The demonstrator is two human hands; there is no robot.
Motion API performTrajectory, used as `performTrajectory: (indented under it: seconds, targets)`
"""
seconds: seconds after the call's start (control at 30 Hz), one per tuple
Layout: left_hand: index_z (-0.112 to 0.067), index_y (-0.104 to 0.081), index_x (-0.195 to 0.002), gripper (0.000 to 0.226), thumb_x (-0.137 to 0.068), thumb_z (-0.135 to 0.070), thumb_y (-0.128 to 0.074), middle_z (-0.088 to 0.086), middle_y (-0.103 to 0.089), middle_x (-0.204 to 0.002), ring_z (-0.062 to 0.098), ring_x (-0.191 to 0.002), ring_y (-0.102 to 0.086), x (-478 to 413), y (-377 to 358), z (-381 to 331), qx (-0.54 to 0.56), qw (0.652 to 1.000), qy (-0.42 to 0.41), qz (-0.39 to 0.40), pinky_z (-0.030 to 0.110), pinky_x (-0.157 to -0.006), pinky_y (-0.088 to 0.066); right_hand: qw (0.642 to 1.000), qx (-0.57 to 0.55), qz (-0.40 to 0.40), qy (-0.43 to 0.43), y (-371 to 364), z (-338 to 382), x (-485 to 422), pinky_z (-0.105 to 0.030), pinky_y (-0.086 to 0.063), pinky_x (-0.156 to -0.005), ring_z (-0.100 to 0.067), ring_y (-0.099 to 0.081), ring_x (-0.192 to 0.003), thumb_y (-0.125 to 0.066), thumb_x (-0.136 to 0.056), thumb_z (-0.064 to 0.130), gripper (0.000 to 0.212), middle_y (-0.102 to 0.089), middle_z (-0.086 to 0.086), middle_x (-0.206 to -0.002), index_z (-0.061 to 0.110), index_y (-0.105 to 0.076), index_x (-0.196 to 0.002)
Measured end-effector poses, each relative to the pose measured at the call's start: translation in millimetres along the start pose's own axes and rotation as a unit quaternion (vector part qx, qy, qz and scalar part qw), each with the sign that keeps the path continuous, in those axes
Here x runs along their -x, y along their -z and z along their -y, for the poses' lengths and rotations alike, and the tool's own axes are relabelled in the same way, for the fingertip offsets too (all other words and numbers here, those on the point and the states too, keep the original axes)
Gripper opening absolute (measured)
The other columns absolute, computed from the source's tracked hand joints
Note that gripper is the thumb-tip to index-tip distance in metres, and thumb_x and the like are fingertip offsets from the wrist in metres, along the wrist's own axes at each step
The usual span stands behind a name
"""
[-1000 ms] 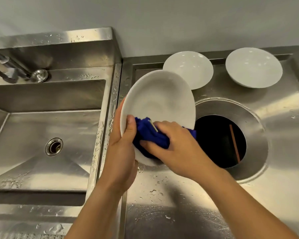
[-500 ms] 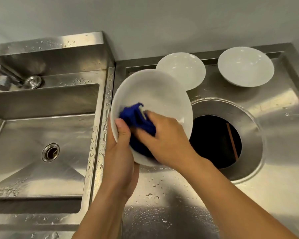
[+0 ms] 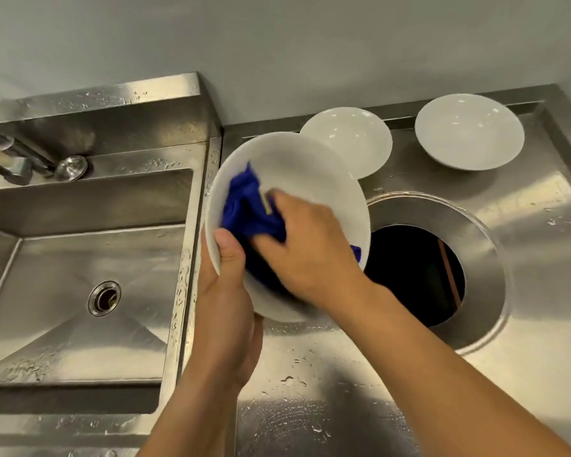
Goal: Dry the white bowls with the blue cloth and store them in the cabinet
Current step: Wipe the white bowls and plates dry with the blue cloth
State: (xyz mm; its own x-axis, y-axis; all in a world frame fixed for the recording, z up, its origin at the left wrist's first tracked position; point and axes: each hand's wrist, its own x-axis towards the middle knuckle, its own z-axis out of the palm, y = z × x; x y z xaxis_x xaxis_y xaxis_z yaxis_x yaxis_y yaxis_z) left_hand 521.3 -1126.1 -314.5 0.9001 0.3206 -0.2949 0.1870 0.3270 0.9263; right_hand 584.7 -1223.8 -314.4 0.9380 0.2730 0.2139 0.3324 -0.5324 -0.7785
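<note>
We note a wet stainless steel counter (image 3: 327, 390) under a grey wall. Our left hand (image 3: 226, 311) grips the tilted white ceramic bowl (image 3: 297, 179) above it; our right hand (image 3: 310, 249), closed, presses the blue cloth (image 3: 244, 209) inside.

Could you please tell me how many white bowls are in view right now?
3: one held bowl over the counter's left edge, and two at the back, the middle bowl partly hidden, the right bowl clear.

Tilted white bowl (image 3: 304, 179) in left hand (image 3: 226, 311) — blue cloth (image 3: 248, 209) under right hand (image 3: 307, 252)
</note>
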Motion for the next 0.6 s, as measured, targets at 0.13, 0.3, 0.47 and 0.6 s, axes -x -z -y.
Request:
performTrajectory:
  seconds: [0.13, 0.3, 0.47, 0.6]
  targets:
    - [-0.033, -0.065, -0.139, 0.066, -0.084, -0.068, -0.059, -0.001, -0.077, -0.132, 0.021, -0.127, -0.071, 0, 6, -6, -0.027, 0.999, -0.029, -0.02, 0.052, -0.112, -0.054, 0.978, 0.137, 0.158, 0.0, 25, -18, 26, -0.033, -0.036, -0.059, -0.024, -0.06, -0.075, -0.067, -0.083, 0.046, 0.023, -0.056, 0.008, -0.077, 0.033, -0.048, -0.08]
    - [-0.05, -0.068, -0.128, 0.041, -0.092, -0.067, -0.06, -0.014, -0.078, -0.127, 0.017, -0.119, -0.075, 14, 0, 7, -0.017, 1.0, 0.021, -0.008, 0.04, -0.08, -0.067, 0.966, 0.252, -0.051, -0.037, 57, -47, 6, -0.038, -0.043, -0.065, -0.039, -0.066, -0.089, -0.075, -0.082, 0.03, 0.029, -0.066, -0.007, -0.101, 0.016, -0.064, -0.105]
    - [-0.029, -0.064, -0.139, 0.066, -0.081, -0.059, -0.057, -0.003, -0.081, -0.126, 0.014, -0.115, -0.077, 6, -9, -2, 0.003, 1.0, 0.01, -0.004, 0.035, -0.093, -0.064, 0.997, 0.064, -0.032, 0.007, 19, -3, -15, -0.042, -0.043, -0.071, -0.039, -0.063, -0.09, -0.069, -0.087, 0.031, 0.023, -0.071, -0.011, -0.099, 0.016, -0.063, -0.104]
    - [-0.021, -0.064, -0.141, 0.068, -0.084, -0.058, -0.056, 0.004, -0.081, -0.124, 0.02, -0.117, -0.077, -1, 4, -14, 0.005, 0.999, -0.022, -0.024, 0.034, -0.094, -0.065, 0.988, 0.092, 0.123, 0.033, 22, 7, 13, -0.034, -0.036, -0.058, -0.027, -0.059, -0.071, -0.065, -0.084, 0.044, 0.025, -0.058, 0.006, -0.072, 0.029, -0.047, -0.078]
